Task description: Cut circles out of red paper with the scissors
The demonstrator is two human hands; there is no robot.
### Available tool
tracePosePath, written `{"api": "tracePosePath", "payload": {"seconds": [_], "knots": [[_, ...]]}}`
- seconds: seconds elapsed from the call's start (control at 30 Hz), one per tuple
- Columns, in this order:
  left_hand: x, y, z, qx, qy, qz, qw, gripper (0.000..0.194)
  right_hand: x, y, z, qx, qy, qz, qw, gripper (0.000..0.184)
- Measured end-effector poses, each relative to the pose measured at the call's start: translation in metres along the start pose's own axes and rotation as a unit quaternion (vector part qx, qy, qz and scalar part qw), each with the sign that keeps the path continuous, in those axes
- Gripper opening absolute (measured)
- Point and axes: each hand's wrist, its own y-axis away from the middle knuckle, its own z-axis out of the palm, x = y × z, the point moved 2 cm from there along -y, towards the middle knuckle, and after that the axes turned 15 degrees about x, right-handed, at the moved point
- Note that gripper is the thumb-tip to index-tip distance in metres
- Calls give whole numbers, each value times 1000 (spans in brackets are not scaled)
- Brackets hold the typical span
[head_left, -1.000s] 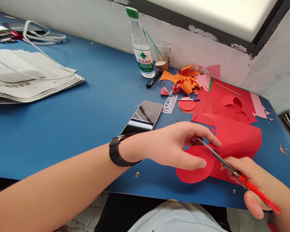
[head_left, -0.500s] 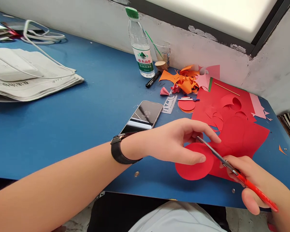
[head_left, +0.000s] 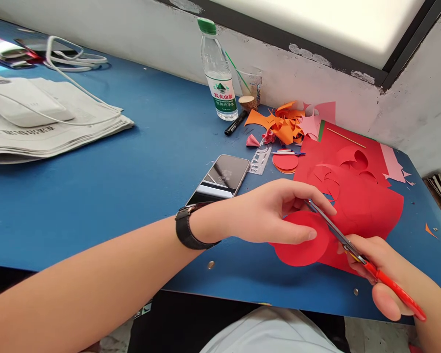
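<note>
My left hand [head_left: 272, 215], with a black watch on its wrist, pinches a round piece of red paper [head_left: 304, 252]. The thumb lies on top of the paper and the other fingers reach around its far side. In my right hand [head_left: 384, 264] is a pair of scissors [head_left: 393, 289] with red handles, its metal blades pointing up and left across the right side of the red round piece. The blade tips end close to the left fingers. Behind and beneath the scissors spreads a larger red paper sheet [head_left: 375, 206], which partly overlaps the round piece in view.
A phone [head_left: 224, 176] lies left of the hands, beside a clear stencil ruler [head_left: 260, 159] and small paper circles [head_left: 284, 162]. Orange scraps [head_left: 284, 122], a black marker [head_left: 236, 122] and a water bottle [head_left: 220, 78] stand farther back. Folded newspapers [head_left: 95, 122] are at left.
The red round piece has shifted slightly right and up, nearer the blades. The scissors have moved a little right. The view itself has shifted slightly.
</note>
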Motion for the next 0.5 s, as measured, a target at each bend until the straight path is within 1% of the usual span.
{"api": "tracePosePath", "payload": {"seconds": [0.1,0.2,0.3,0.4,0.43,0.5], "knots": [[-2,0,0,0,4,-5,1000,26,3,-2,-1,0,-12,5,1000,88],[-3,0,0,1,10,-13,1000,26,6,-3,0,-6,-33,15,999,99],[-3,1,1,0,10,-16,1000,27,8,-4,-1,-11,-36,18,999,101],[-3,1,1,5,5,-19,1000,27,8,-4,-1,-12,-20,21,1000,99],[-2,0,1,5,5,-19,1000,28,8,-4,-1,-15,-6,21,1000,96],[-1,1,1,3,5,-16,1000,28,7,-3,-1,-10,58,-2,998,88]]}}
